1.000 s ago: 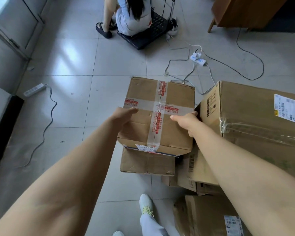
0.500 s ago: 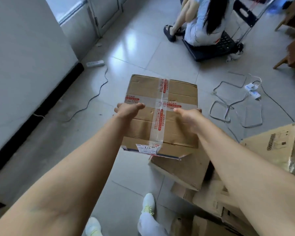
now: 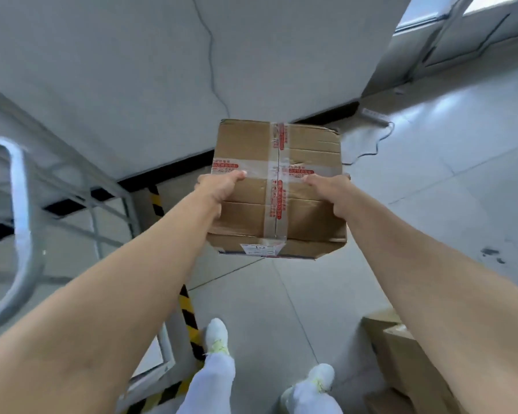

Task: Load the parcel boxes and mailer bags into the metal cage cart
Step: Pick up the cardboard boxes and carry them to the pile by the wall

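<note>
The left hand (image 3: 219, 186) and right hand (image 3: 331, 191) clamp opposite sides of the taped parcel box (image 3: 277, 189), carried clear of the floor. The metal cage cart (image 3: 21, 204) stands to the left hand's side; keep the box level and lift it over the rail.

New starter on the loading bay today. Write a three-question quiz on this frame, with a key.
1. True or false: the taped cardboard box rests on the floor.
2. Which hands hold the box? A) left only B) right only C) both
3. Fill in: the metal cage cart stands to the person's ____.

Key:
1. False: it is held in the air.
2. C: the left hand and the right hand grip opposite sides.
3. Left.
</note>
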`<state>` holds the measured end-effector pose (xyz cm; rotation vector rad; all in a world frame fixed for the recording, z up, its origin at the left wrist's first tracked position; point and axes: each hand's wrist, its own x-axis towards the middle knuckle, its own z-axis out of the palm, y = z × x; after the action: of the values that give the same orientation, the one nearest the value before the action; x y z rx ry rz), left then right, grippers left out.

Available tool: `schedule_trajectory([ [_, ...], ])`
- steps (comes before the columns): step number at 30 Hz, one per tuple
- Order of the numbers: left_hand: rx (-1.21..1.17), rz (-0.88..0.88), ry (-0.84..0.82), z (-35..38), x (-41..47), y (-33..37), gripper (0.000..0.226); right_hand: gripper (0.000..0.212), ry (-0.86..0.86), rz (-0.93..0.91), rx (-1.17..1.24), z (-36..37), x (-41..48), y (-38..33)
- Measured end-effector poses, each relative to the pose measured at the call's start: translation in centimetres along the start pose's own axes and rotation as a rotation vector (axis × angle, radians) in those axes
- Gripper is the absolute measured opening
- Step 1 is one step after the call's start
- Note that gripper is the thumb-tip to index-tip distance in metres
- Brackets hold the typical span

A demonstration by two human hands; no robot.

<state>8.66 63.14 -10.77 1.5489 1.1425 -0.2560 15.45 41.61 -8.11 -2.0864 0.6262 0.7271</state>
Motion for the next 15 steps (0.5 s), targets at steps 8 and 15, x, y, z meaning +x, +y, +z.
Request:
schedule_trajectory([
  [8, -0.171, -0.210, 0.163, -10.6, 13.4, -9.5, 0.132, 0.093, -0.270, 0.034, -0.084, 19.4, 5.5, -3.0],
  [15, -0.224, -0.296, 0.241, -10.5, 27.5, -18.8, 0.115, 0.078, -0.331, -0.006, -0.200, 32.8, 17.0, -1.6],
])
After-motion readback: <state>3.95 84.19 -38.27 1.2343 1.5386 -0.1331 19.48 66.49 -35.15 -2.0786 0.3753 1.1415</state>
